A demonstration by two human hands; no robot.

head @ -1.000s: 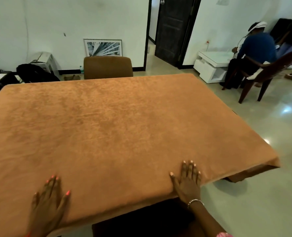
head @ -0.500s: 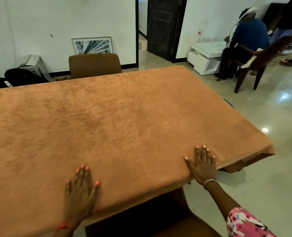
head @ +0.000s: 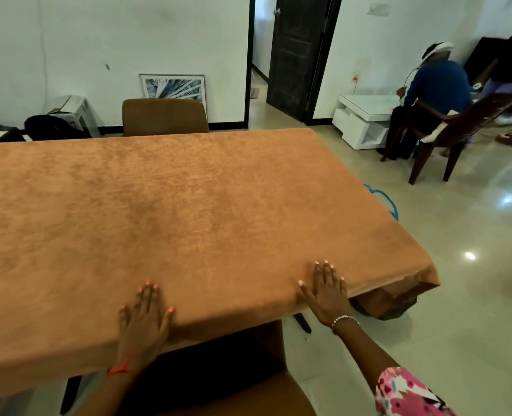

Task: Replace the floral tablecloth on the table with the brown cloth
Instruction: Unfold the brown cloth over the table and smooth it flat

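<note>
The brown cloth (head: 188,211) lies flat over the whole table and hangs over its near edge and right end. My left hand (head: 143,319) rests palm-down on the cloth at the near edge, fingers straight. My right hand (head: 326,291) presses flat on the cloth further right, close to the near right corner, where the cloth folds down. No floral tablecloth is in view.
A brown chair (head: 164,115) stands at the table's far side and another chair (head: 248,391) is tucked under the near edge below me. A person sits on a dark chair (head: 459,130) at the right by a white low table (head: 360,115). Bags lie at the far left.
Both hands have slid to the right along the near edge of the cloth, staying flat on it, while my view shifted with them.
</note>
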